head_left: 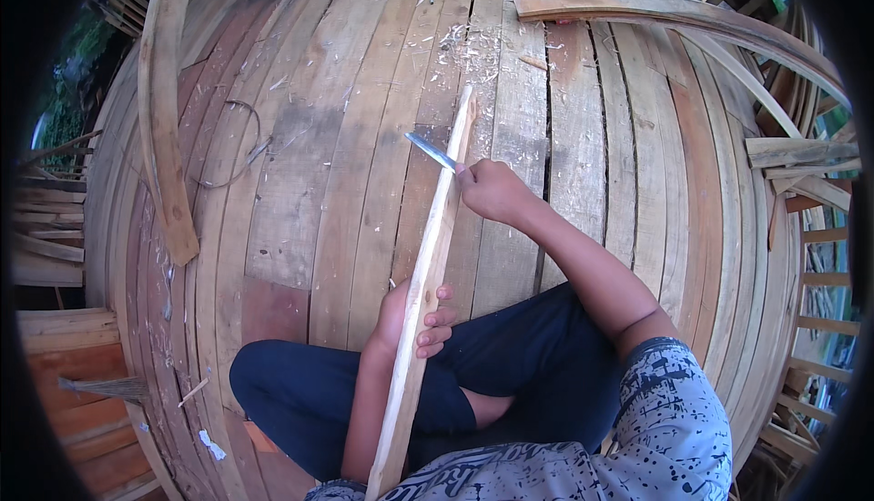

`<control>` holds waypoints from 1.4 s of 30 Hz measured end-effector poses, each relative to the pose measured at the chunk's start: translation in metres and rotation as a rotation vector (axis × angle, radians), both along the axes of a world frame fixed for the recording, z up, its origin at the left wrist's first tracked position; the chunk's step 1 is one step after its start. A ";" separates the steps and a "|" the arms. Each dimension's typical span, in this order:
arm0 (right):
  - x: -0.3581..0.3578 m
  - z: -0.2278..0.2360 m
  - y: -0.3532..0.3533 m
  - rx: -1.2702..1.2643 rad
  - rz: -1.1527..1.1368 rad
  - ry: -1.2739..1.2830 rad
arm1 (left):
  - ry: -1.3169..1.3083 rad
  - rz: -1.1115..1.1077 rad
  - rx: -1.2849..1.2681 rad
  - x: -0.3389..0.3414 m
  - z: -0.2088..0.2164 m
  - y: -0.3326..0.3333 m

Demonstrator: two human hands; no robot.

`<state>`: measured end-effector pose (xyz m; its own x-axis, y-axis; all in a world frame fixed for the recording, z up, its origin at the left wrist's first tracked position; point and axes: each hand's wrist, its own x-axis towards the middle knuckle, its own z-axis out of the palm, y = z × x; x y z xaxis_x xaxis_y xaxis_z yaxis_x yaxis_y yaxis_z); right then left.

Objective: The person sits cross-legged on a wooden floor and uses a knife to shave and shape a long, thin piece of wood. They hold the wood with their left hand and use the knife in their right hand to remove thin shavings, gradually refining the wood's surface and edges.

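Observation:
A long, narrow strip of pale wood [428,273] slants from my lap up and away over the plank floor, its far end slightly right of centre. My left hand [426,323] is wrapped round its lower part, fingers showing on the right side. In my right fist [492,190] is a knife [431,151]; its handle is hidden by the fingers. The bright blade points up and left and lies across the strip near the far end, edge against or just over the wood; I cannot tell which.
Wood shavings [469,50] are scattered on the plank floor [300,192] beyond the strip. A long board [164,110] lies at the left, and a curved beam [655,8] at the upper right. A thin bent strip [253,141] lies left of centre. Slatted railings [824,278] edge the right side.

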<state>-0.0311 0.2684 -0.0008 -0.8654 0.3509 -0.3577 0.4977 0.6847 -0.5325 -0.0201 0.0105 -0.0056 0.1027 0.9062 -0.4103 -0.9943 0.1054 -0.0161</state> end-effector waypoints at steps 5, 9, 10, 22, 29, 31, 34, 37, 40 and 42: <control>-0.012 -0.002 0.039 0.025 -0.242 -0.074 | 0.041 -0.008 -0.049 0.002 0.002 0.003; -0.002 0.013 0.000 0.031 -0.016 -0.024 | 0.096 -0.002 -0.089 -0.001 0.005 0.001; -0.003 0.011 0.011 0.014 -0.100 -0.043 | 0.109 -0.011 -0.110 0.001 0.006 0.002; -0.004 0.008 0.001 -0.028 -0.098 -0.051 | 0.174 -0.048 -0.164 0.003 0.010 0.000; -0.007 0.018 0.006 -0.068 -0.059 -0.078 | 0.237 -0.034 -0.182 0.001 0.009 0.003; -0.004 0.017 0.012 -0.038 -0.155 -0.068 | 0.274 -0.043 -0.208 0.002 0.010 0.003; -0.001 0.024 0.015 0.132 -0.173 -0.038 | 0.296 -0.045 -0.224 0.001 0.011 0.005; 0.009 0.030 -0.013 0.107 -0.037 -0.072 | 0.224 -0.053 -0.189 0.002 0.009 0.000; -0.005 0.027 0.026 0.024 -0.202 -0.131 | 0.288 -0.042 -0.233 0.002 0.015 0.005; -0.003 0.027 0.025 0.035 -0.109 -0.166 | 0.389 -0.055 -0.318 0.005 0.019 0.006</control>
